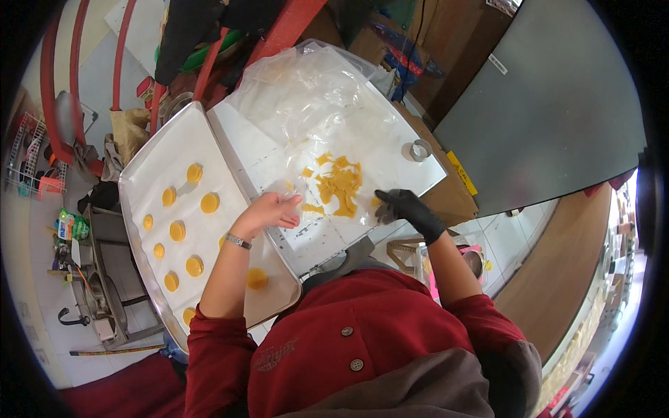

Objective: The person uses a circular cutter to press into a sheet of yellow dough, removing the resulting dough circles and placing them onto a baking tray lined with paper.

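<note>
My bare left hand [277,210], with a metal bracelet at the wrist, pinches the near left edge of a clear plastic sheet [298,117]. Opposite it, my right hand [400,207] in a black glove grips the sheet's near right edge. Flattened yellow dough scraps [338,184] lie on the plastic between my hands, over a white tabletop [240,151]. At the table's right corner stands a round metal cutter [420,150]. Left of the table, several round yellow dough pieces [209,202] rest on a paper-lined metal baking tray [137,162]; my left forearm hides part of it.
A large grey panel [549,115] rises at the right, with a cardboard box [447,193] beside the table corner. Red metal bars [120,57] stand at the upper left. A sink unit [112,298] is at the far left, and a wooden surface [554,271] at the right.
</note>
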Demonstrator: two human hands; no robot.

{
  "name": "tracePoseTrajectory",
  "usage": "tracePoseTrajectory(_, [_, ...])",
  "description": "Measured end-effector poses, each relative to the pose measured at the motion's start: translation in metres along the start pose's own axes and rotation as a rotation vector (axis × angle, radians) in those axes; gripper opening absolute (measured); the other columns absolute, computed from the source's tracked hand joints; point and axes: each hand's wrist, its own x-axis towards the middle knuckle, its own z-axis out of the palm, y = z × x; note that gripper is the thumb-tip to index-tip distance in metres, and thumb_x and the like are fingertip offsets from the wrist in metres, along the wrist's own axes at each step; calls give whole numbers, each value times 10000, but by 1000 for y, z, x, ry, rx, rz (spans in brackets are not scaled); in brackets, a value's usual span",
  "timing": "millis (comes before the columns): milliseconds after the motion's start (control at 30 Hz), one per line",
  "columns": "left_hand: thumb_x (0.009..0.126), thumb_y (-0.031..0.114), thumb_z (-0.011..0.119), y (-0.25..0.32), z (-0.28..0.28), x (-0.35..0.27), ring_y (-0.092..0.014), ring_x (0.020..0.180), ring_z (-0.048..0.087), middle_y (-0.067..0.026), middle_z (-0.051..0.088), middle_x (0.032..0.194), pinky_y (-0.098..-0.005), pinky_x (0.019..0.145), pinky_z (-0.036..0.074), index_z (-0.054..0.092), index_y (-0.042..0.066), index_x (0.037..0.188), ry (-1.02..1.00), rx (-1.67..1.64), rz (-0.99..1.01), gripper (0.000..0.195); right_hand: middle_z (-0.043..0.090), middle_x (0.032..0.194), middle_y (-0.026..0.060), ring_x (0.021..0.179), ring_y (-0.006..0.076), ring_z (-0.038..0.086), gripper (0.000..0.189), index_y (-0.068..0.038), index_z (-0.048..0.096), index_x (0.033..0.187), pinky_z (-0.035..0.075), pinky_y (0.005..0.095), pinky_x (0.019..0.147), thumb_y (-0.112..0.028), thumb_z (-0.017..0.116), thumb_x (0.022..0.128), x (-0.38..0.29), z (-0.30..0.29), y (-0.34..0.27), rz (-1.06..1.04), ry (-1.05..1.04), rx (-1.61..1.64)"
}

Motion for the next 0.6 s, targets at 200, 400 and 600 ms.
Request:
tracePoseTrajectory(200, [975,206,465,11,2,-1,-339,1039,626,-206,653,1065,-427,918,509,581,-29,967,-288,-493,147,262,652,992,182,889,252,668,344,63,546,1119,544,359,811,-235,537,947,-9,9,-9,-233,-233,81])
tracePoseTrajectory(400, [984,117,358,13,19,46,-351,1218,506,-233,550,1255,-485,1026,425,545,-12,1003,55,-1226,179,228,415,1338,323,1279,415,403,225,42,480,916,358,434,1091,-149,376,973,50,21,-13,-225,-555,1203])
tracePoseTrajectory(600, [995,141,310,-2,28,71,-338,1207,519,-229,541,1262,-471,1014,442,485,-39,1086,316,-1327,114,267,392,1354,329,1279,416,401,240,50,473,914,328,444,1108,-147,352,980,72,37,1,-257,-158,1040])
